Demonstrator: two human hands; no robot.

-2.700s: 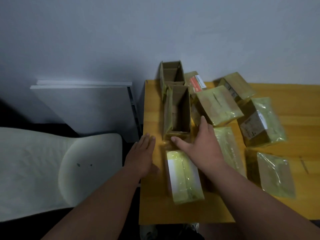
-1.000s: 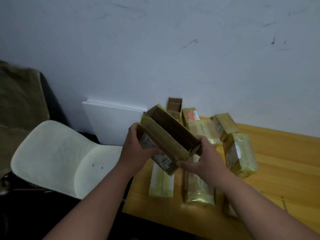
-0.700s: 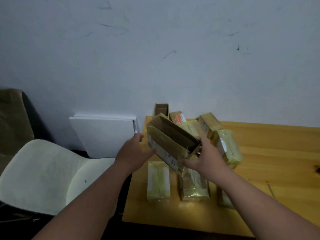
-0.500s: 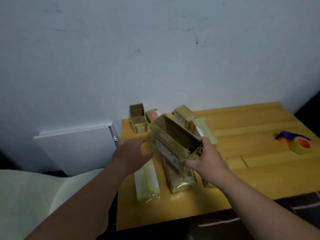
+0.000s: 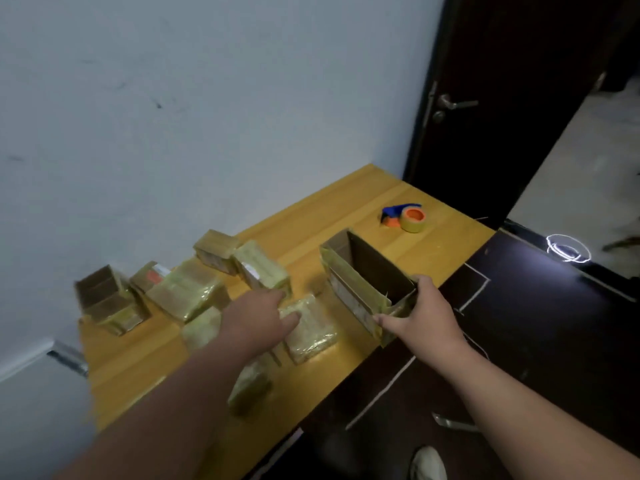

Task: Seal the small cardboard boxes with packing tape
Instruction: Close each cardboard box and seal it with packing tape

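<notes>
My right hand (image 5: 420, 315) grips the near end of a long open cardboard box (image 5: 363, 278) at the table's right front edge; its top is open and the inside looks dark. My left hand (image 5: 258, 315) is spread flat, fingers straight, over the taped boxes, its fingertips by a taped box (image 5: 308, 329). A tape dispenser (image 5: 405, 220) with an orange core and a blue handle lies on the table beyond the open box.
Several tape-wrapped boxes (image 5: 187, 294) lie across the yellow wooden table (image 5: 346, 209). Another open box (image 5: 104, 299) stands at the far left corner. A dark door (image 5: 491, 109) with a metal handle is at the right. Dark floor lies below the table's edge.
My left hand has let go of the open box and spread over the taped boxes. My right hand has carried the open box to the right. The view has swung right.
</notes>
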